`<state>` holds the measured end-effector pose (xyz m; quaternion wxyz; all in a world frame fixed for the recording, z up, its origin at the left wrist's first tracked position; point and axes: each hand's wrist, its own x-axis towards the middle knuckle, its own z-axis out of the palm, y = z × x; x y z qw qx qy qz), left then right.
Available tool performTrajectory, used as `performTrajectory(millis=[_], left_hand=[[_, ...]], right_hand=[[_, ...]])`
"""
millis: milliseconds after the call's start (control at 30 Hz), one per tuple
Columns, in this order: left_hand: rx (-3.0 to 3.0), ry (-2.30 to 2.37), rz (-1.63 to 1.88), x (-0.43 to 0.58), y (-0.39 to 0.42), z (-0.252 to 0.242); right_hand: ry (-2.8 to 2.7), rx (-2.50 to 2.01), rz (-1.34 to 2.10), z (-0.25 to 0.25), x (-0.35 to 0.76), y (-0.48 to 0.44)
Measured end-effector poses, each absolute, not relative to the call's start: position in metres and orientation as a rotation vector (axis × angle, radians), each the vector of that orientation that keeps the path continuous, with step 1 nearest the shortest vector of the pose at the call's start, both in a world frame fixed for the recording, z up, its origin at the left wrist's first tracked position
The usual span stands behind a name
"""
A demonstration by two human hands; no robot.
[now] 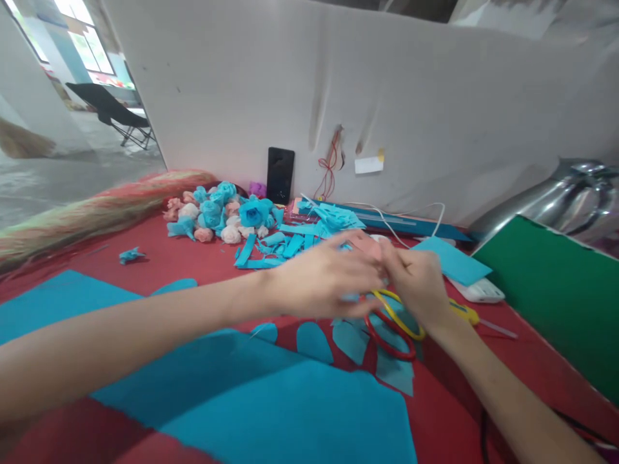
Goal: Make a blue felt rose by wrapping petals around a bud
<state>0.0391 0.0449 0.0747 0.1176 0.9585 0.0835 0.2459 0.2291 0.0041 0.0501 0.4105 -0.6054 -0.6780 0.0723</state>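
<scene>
A small pink piece, apparently crepe paper, is between my two hands at the middle of the head view. My left hand comes in from the left, its thumb and index finger at the piece and its lower fingers loosely spread and blurred. With fingers curled in, my right hand pinches the same piece from the right. Scissors with red and yellow handles lie just below the hands, over cut blue petals. Another rounded blue petal lies to their left. Large blue paper sheets spread under my left forearm.
Blue, pink and white paper flowers are heaped at the back left, beside blue scraps. A black phone leans on the white panel. Rightward are a yellow-handled tool, a green board and a metal jug.
</scene>
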Motion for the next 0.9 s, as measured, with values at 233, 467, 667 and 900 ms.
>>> performTrajectory(millis=[233, 467, 667, 900], left_hand=[[2.739, 0.844, 0.684, 0.008, 0.068, 0.063], [2.666, 0.996, 0.433, -0.012, 0.042, 0.031], [2.296, 0.836, 0.551, 0.002, 0.036, 0.046], [1.801, 0.350, 0.432, 0.058, 0.032, 0.062]], right_hand=[[-1.984, -1.365, 0.283, 0.054, 0.232, 0.005], [-1.782, -1.132, 0.610, 0.078, 0.205, -0.021], [-1.098, -0.813, 1.234, 0.085, 0.200, -0.015], [-0.939, -0.609, 1.399, 0.081, 0.182, -0.020]])
